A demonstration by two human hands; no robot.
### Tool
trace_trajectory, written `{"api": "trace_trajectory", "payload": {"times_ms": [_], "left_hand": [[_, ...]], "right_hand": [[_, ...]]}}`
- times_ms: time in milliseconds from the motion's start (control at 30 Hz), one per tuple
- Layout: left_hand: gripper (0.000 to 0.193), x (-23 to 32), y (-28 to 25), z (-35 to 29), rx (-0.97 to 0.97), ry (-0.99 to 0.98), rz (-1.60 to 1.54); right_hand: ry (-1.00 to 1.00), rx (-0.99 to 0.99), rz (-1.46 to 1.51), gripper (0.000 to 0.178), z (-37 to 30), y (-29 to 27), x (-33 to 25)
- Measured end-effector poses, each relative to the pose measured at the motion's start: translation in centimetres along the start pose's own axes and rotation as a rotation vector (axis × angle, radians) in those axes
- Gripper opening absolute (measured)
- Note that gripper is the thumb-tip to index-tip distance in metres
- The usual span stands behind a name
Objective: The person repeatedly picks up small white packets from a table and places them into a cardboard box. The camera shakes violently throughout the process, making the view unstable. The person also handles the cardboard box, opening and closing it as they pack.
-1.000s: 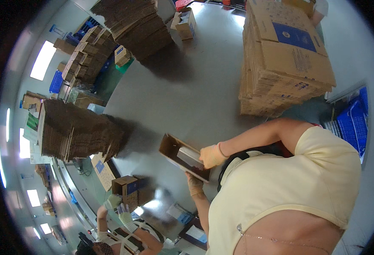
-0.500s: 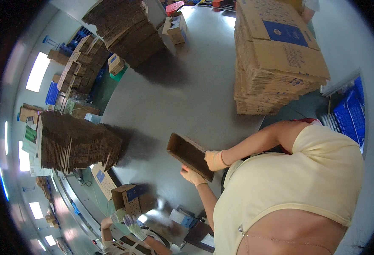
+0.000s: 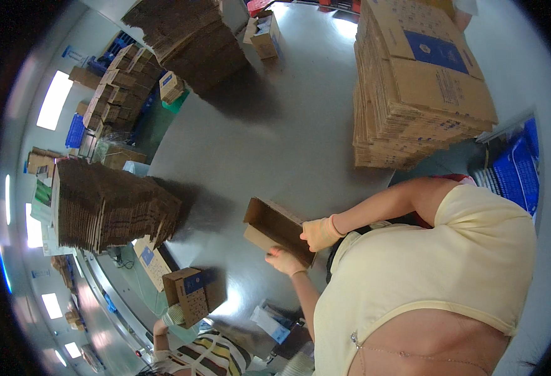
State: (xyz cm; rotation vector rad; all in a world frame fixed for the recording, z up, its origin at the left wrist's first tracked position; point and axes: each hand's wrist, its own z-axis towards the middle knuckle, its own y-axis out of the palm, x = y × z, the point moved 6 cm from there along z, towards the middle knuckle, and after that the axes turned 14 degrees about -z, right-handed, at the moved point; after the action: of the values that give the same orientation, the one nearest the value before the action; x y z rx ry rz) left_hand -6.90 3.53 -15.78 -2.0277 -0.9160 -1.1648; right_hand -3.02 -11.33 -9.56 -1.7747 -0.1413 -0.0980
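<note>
An open brown cardboard box [image 3: 278, 229] stands on the grey table by my body, its opening facing up. My right hand [image 3: 320, 235], in a pale orange glove, is closed over the box's right end wall. At the near long side my left hand [image 3: 281, 259] grips the lower edge, with fingers curled and partly hidden. The box's interior shows bare board. I cannot see its underside.
Tall stacks of flattened cartons stand at the right [image 3: 426, 94], far left [image 3: 187, 44] and left [image 3: 112, 203]. A small open carton [image 3: 263, 36] sits at the back. At lower left, a co-worker's gloved hand [image 3: 174, 314] touches another open box [image 3: 191, 294]. Blue baskets [image 3: 513, 169] are at right.
The box in my hands has spread wider, and more of its inner near wall shows. The co-worker has leaned in, with a striped garment showing more.
</note>
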Motion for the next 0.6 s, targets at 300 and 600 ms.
{"api": "trace_trajectory", "payload": {"times_ms": [300,600], "left_hand": [[0.056,-1.1,2.6,1.9,-0.179,-0.162,-0.588],[0.071,0.4,0.4,1.3,-0.166,0.265,0.161]], "right_hand": [[0.005,-0.024,0.026,0.010,-0.2,1.1,-0.1],[-0.006,-0.210,0.081,0.017,0.6,-0.9,0.2]]}}
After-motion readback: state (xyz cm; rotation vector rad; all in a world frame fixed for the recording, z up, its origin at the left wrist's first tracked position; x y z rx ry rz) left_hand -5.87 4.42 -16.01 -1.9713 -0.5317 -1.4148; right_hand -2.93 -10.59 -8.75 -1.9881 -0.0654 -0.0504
